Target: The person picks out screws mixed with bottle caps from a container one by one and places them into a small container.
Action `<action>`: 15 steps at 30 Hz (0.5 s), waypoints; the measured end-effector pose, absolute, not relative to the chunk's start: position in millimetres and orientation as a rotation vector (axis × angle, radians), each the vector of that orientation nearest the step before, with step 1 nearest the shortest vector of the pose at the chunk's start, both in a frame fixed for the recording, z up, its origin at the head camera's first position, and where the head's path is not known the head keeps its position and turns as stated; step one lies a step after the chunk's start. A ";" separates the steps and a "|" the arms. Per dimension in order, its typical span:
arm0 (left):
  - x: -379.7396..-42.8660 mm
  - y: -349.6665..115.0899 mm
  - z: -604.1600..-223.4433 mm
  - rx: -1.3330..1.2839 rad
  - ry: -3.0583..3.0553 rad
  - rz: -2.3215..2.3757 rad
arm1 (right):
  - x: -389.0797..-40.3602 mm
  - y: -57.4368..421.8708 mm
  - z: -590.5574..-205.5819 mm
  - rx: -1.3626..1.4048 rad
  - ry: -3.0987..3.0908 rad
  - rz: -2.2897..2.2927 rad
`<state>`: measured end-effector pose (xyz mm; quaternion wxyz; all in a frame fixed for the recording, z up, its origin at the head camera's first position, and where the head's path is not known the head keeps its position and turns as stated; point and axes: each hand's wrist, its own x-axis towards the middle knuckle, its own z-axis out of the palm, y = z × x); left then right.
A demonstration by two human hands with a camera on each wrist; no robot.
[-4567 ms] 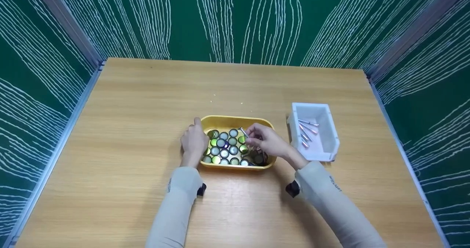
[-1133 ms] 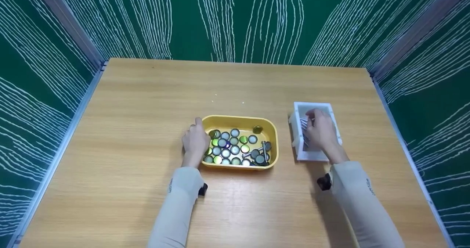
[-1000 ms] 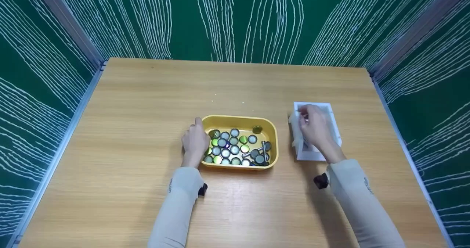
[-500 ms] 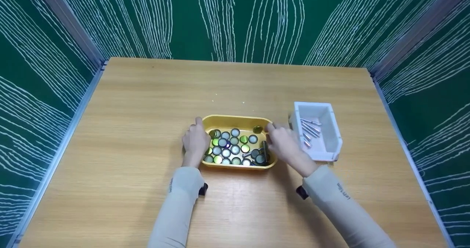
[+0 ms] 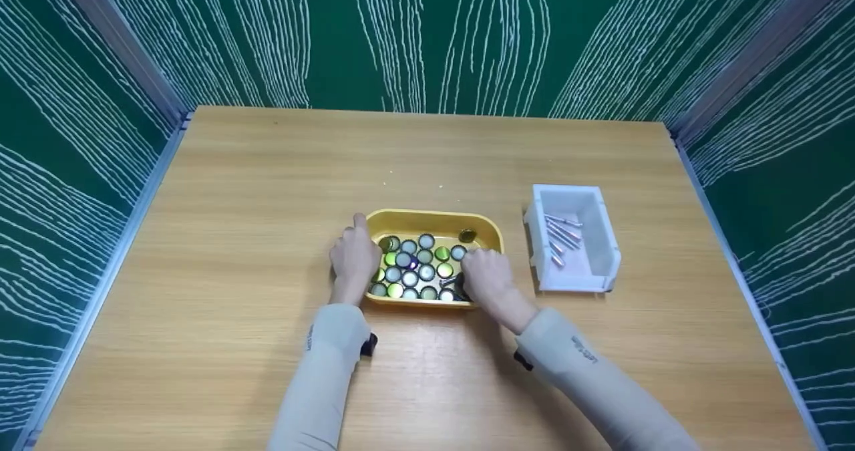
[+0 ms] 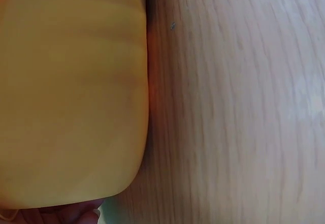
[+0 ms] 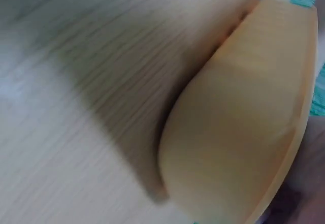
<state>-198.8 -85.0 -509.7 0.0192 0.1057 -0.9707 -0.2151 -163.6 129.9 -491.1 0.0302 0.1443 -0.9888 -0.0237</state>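
Observation:
A yellow tray (image 5: 427,216) holds many bottle caps (image 5: 426,273), silver, green and dark. My left hand (image 5: 355,257) grips its left end; in the left wrist view the fingers (image 6: 68,214) show at the tray's edge. Over the right end my right hand (image 5: 487,274) reaches down inside, knuckles up, its fingertips hidden. Next to them part of a metal bolt (image 5: 449,281) shows among the caps. In the right wrist view, part of the right hand (image 7: 307,183) appears beyond the tray's rim; I cannot tell what its fingers hold.
A white bin (image 5: 580,282) with several silver bolts (image 5: 562,234) stands right of the tray. Tiny white specks dot the wooden table (image 5: 267,184) behind the tray. Green panels with white streaks (image 5: 427,43) wall the table's back and sides.
The right hand held a bolt over the tray, went into the white bin, came back without a visible bolt, and now reaches down at the tray's right end. The left hand stays put.

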 end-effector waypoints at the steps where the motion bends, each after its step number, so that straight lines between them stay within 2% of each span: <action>1: -198.7 -84.7 -510.1 0.326 -3.011 -0.666 | -163.7 127.4 -492.1 0.427 -3.066 -0.129; 8: -197.9 -82.8 -511.5 0.331 -3.041 -0.672 | -163.2 118.6 -491.8 0.331 -3.211 -0.288; 15: -198.0 -86.7 -510.0 0.326 -3.032 -0.667 | -168.8 126.1 -500.2 0.459 -3.231 0.107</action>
